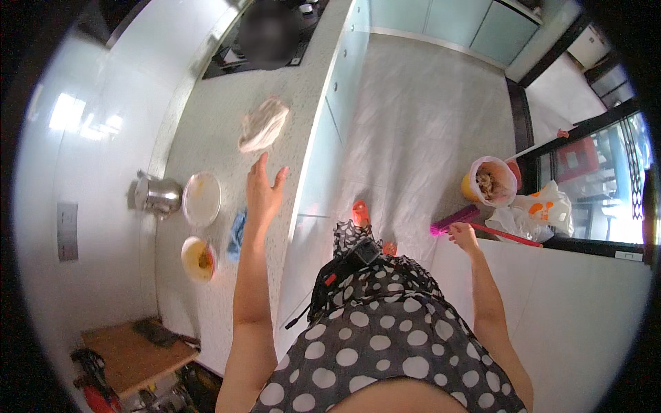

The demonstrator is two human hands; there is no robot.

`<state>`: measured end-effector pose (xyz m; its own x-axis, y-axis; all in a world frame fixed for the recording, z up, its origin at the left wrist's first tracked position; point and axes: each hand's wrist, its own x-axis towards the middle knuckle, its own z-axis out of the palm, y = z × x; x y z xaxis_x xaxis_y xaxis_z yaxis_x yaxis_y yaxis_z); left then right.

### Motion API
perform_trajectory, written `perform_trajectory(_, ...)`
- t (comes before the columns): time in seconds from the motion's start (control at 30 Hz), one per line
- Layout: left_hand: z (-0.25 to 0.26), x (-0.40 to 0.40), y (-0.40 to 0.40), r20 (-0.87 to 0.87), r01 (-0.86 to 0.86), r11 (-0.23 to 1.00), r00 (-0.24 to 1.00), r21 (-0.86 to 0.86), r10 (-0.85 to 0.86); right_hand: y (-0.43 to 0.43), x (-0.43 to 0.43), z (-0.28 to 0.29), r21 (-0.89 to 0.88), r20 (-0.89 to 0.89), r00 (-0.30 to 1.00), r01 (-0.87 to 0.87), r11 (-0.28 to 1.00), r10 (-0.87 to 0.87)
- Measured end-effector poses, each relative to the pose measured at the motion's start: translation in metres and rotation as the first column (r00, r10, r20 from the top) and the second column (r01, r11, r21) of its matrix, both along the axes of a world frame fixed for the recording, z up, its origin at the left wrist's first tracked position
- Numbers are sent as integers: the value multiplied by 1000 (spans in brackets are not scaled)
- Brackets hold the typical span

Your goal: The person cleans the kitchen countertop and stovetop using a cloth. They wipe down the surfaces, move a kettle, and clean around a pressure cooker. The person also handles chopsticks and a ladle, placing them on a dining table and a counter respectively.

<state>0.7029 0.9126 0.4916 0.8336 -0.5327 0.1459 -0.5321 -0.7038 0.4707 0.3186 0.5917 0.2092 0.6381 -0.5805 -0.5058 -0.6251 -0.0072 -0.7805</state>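
Observation:
My left hand [264, 192] is over the pale speckled countertop [227, 134], its fingers and thumb apart and nothing in it. Just beyond its fingertips is a crumpled whitish cloth [264, 125], slightly blurred and apart from the hand. A blue cloth [237, 235] lies beside my left wrist. My right hand [463, 237] hangs out to the right, fingers loosely bent, with nothing visible in it. In the picture it overlaps a broom with purple-pink bristles [455, 220] and a red handle [508, 236]; no grip on the broom shows.
Along the wall side are a metal pot [159, 195], a white plate [202, 199] and a bowl with yellowish food remains [198, 259]. A black cooktop [222, 57] is at the far end. A lined waste bin [493, 180] and plastic bags [547, 209] stand by the dark-framed door.

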Motion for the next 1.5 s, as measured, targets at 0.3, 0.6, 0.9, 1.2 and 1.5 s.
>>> perform_trajectory(0.3,-76,127,-22,299,-53,901,950,430,-87,-1,6,16,127,-347,936,-3,992,47)
perform_trajectory(0.6,-50,143,-20,16,67,992,998,-105,-66,-28,142,98,-282,-35,991,-132,950,127)
perform_trajectory(0.9,18,45,-151,-409,201,884,828,-421,-383,42,376,269,24,711,649,-406,914,270)
perform_trajectory(1.2,19,45,-196,-443,158,911,834,-380,-329,-8,370,308,418,523,849,-186,889,-68)
perform_trajectory(1.5,33,33,-242,-435,-70,861,882,-504,-182,-38,366,324,196,579,798,-338,921,169)
